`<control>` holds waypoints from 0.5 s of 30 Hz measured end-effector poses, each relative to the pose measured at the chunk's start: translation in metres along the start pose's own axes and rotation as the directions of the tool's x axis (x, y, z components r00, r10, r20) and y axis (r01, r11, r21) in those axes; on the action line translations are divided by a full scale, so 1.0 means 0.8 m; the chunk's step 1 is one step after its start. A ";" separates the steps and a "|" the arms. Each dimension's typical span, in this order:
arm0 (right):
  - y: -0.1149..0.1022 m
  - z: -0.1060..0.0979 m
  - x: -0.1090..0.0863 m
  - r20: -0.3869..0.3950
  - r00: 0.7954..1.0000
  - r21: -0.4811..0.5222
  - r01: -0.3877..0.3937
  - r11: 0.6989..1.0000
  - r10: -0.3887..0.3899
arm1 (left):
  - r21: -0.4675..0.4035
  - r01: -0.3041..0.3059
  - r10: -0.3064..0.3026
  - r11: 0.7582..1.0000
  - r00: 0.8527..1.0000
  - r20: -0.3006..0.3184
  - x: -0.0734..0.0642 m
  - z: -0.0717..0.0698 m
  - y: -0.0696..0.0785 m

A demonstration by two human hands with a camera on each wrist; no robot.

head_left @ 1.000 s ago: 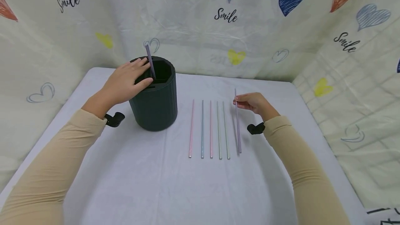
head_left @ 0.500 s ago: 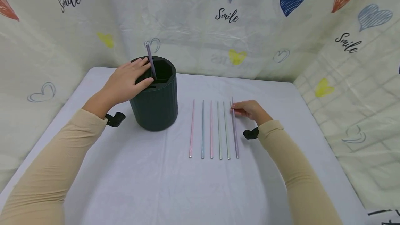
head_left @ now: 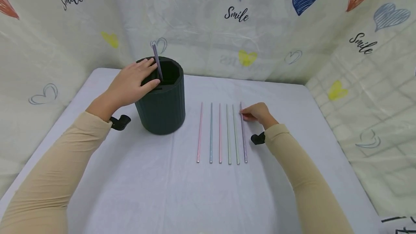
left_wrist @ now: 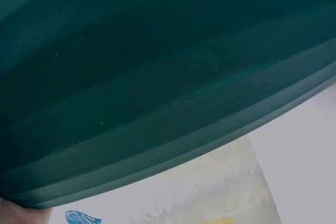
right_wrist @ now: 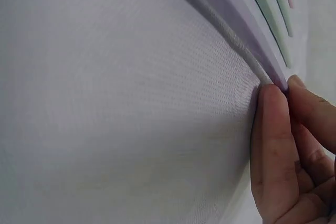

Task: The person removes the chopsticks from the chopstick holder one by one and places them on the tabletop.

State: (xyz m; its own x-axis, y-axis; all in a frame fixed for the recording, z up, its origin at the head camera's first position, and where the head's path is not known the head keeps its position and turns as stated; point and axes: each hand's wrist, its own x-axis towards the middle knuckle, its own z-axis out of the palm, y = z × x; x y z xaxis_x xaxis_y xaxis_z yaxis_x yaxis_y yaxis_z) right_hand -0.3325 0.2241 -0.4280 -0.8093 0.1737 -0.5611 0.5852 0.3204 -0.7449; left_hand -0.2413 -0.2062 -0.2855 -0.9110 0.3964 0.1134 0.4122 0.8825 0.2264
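Observation:
My left hand (head_left: 131,82) rests over the rim of a dark green ribbed holder (head_left: 162,113), fingers extended across its top. Inside the holder a purple stick (head_left: 157,60) leans upright beside those fingers. In the left wrist view the holder's ribbed wall (left_wrist: 173,77) fills most of the frame. My right hand (head_left: 259,113) pinches the far end of another slim purple stick (head_left: 244,140), at the right end of a row on the white cloth. In the right wrist view thumb and fingers close on the tip of that flat-sided stick, which lies along the cloth.
Left of the held stick lie two pale green sticks (head_left: 236,140), a pink stick (head_left: 220,136), a blue stick (head_left: 211,136) and another pink one, roughly parallel. A curtain printed with hearts (head_left: 208,46) hangs behind the white table (head_left: 182,198).
My right hand has moved left and down with the purple stick, bringing it beside the green ones on the cloth. The left hand stays on the holder.

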 end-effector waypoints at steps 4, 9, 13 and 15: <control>-0.003 -0.002 0.000 -0.019 1.000 0.007 -0.010 1.000 0.010 | 0.003 -0.008 0.008 1.000 1.000 0.000 0.002 0.000 0.001; -0.017 -0.002 -0.021 -0.019 0.997 0.163 0.073 0.984 -0.071 | -0.012 -0.012 0.012 1.000 1.000 -0.002 0.003 0.000 0.002; -0.039 0.008 -0.039 0.077 0.990 0.338 0.088 0.937 -0.121 | -0.008 -0.004 0.004 1.000 1.000 -0.001 0.001 0.000 -0.001; -0.052 0.017 -0.049 0.117 0.980 0.384 0.106 0.917 -0.162 | -0.009 -0.001 0.001 1.000 1.000 0.004 -0.001 0.000 -0.003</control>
State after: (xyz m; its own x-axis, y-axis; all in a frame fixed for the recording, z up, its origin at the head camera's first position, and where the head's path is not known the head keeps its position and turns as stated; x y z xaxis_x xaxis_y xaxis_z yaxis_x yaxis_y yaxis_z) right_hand -0.3241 0.1912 -0.3801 -0.8819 0.0091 -0.4714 0.4705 -0.0450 -0.8812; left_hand -0.2416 -0.2083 -0.2860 -0.9105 0.3987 0.1094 0.4134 0.8798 0.2345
